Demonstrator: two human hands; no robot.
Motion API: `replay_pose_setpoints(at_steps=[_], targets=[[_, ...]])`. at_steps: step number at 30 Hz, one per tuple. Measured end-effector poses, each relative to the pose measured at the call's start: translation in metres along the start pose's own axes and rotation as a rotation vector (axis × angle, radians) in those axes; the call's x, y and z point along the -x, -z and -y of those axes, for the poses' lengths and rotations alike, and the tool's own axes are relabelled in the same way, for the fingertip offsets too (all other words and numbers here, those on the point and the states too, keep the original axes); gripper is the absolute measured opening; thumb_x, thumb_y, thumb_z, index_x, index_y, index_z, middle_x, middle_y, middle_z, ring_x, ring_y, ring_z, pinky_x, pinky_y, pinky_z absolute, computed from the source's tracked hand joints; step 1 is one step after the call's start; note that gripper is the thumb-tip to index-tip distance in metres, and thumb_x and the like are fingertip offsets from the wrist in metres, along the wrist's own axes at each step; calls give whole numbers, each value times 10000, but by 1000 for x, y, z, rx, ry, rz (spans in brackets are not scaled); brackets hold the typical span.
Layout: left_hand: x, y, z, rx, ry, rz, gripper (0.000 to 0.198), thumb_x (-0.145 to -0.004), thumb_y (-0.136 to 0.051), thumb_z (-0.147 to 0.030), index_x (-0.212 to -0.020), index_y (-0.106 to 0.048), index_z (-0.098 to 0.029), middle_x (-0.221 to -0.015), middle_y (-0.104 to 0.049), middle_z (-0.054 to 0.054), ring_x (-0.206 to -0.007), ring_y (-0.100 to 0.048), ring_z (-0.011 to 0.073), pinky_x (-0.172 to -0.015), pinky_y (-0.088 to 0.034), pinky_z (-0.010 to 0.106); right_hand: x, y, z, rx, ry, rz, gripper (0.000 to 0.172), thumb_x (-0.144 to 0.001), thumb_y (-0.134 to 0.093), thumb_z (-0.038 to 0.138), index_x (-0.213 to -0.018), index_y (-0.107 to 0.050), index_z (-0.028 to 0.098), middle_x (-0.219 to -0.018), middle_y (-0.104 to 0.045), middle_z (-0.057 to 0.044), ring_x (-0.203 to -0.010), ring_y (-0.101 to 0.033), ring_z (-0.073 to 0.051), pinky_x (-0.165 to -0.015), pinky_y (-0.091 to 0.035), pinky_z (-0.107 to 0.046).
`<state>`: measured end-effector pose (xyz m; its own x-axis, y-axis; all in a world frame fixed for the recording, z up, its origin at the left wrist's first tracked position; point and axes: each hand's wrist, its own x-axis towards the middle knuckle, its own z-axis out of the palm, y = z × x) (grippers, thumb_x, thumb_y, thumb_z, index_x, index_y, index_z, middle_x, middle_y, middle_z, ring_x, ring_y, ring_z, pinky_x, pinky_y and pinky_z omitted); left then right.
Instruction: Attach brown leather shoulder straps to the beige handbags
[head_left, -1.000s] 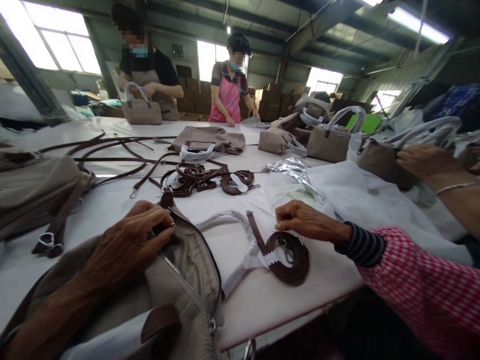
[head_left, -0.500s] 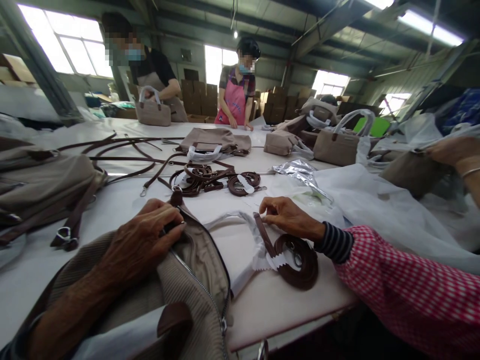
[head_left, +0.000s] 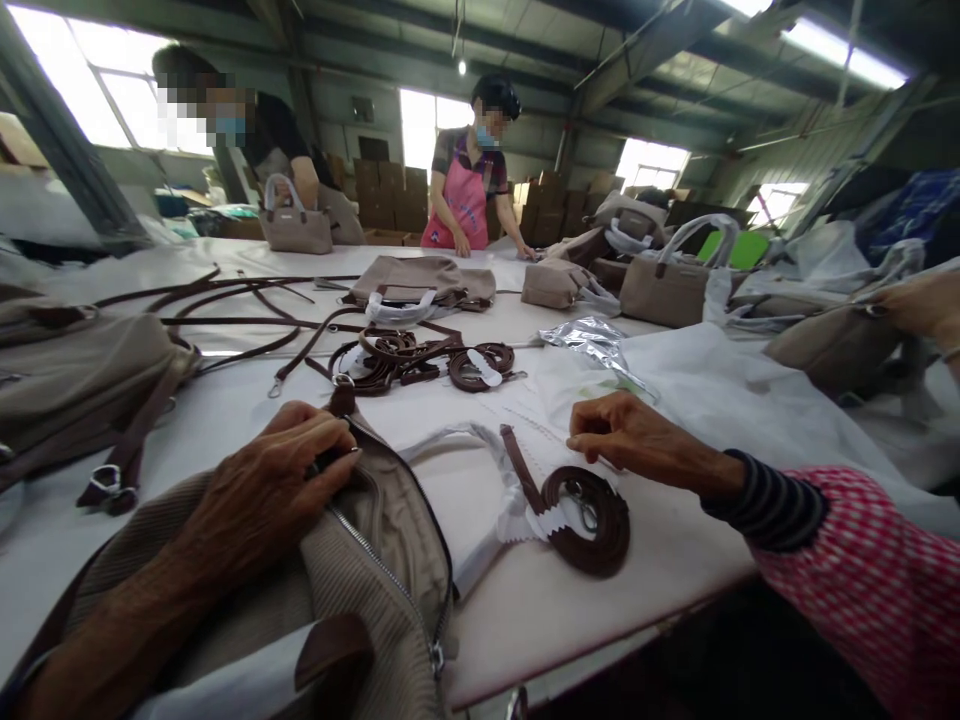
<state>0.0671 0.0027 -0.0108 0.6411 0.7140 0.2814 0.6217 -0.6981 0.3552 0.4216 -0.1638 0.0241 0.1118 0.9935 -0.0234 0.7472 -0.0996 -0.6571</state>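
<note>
A beige ribbed handbag (head_left: 277, 570) lies unzipped in front of me, its lining showing along the open zip. My left hand (head_left: 277, 490) rests on it, fingers closed over the edge of the opening; the fingertips are partly hidden. My right hand (head_left: 637, 435) hovers over the white table, thumb and fingers pinched together; whether something small is between them cannot be seen. Just below and left of it sits a coiled brown strap (head_left: 600, 530), bound by a white zigzag-edged wrapper (head_left: 551, 522), with its free end sticking up and away. A wrapped bag handle (head_left: 491, 455) stands beside the coil.
Several brown straps (head_left: 390, 365) lie beyond the bag, and another handbag (head_left: 427, 280) behind them. More bags (head_left: 667, 290) and white wrapping (head_left: 720, 400) cover the right side. A bag (head_left: 97, 380) is at left. Two people (head_left: 465, 200) work across the table (head_left: 495, 635); another hand (head_left: 926, 305) is at right.
My right hand has moved right, away from the free end of the coiled strap. My left hand stays on the handbag. The person at far left leans lower.
</note>
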Motion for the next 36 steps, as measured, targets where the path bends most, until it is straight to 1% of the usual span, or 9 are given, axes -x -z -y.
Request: replay_pose_setpoints(at_steps=[5,12,18,21,25,28,30,32,36], targets=[[-1,2,-2,-20,16,12,295,-929,-434,-494,-890,-606,-257,-1048,-630,48,-1082,-557,274,-968,-435,413,-4,-4,-3,-2,8,27,154,-803,-618,215,-662,-598,156,-598,-588,20,-542,-490,-95,-531,-344,-227],[-1,0,7,-40,10,9,298,-936,-425,-507,-929,-611,-274,-1086,-638,38,-1096,-563,263,-990,-433,398,-6,-4,-8,30,18,63,130,-767,-608,204,-646,-588,161,-616,-618,5,-586,-519,-120,-559,-361,-251],[-2,-1,10,-47,-1,-9,298,-931,-441,-516,-920,-618,-277,-1059,-641,29,-1061,-571,260,-953,-436,383,-3,-10,-9,-29,20,15,162,-791,-623,252,-664,-594,155,-631,-586,10,-612,-506,-120,-575,-354,-247],[-1,0,8,-37,-15,5,297,-943,-431,-505,-926,-615,-272,-1073,-643,32,-1094,-561,264,-979,-428,390,-9,-16,-7,-29,44,-7,162,-794,-633,240,-662,-594,154,-617,-562,20,-596,-486,-111,-573,-342,-245],[-1,4,2,-14,12,33,311,-928,-437,-518,-919,-619,-264,-1074,-640,49,-1086,-555,281,-968,-434,425,-21,-24,-1,-32,66,-26,167,-812,-635,217,-663,-600,150,-625,-602,7,-596,-515,-115,-586,-360,-247],[-2,5,-1,5,-3,40,310,-925,-441,-516,-885,-609,-258,-1031,-641,61,-1104,-535,300,-957,-430,445,-33,-33,1,-44,109,-54,55,-810,-641,182,-785,-656,136,-644,-626,7,-617,-544,-124,-612,-384,-246],[-2,5,0,26,-23,20,292,-932,-457,-505,-884,-606,-258,-1018,-643,58,-1099,-531,298,-942,-426,441,-44,-41,1,-46,134,-70,160,-807,-630,151,-950,-695,126,-629,-602,29,-603,-529,-122,-612,-383,-243],[-2,4,2,46,-47,-7,276,-940,-476,-496,-897,-610,-259,-1023,-647,53,-1094,-528,290,-939,-419,433,-55,-48,0,-35,165,-68,257,-800,-603,123,-1030,-718,128,-619,-578,39,-594,-510,-120,-612,-382,-243],[0,4,-2,51,-86,-58,277,-959,-476,-468,-873,-612,-243,-991,-646,53,-1080,-506,282,-938,-404,425,-62,-55,-1,-14,261,-95,248,-787,-538,101,-912,-748,142,-768,-684,-19,-712,-599,-142,-699,-439,-258]])
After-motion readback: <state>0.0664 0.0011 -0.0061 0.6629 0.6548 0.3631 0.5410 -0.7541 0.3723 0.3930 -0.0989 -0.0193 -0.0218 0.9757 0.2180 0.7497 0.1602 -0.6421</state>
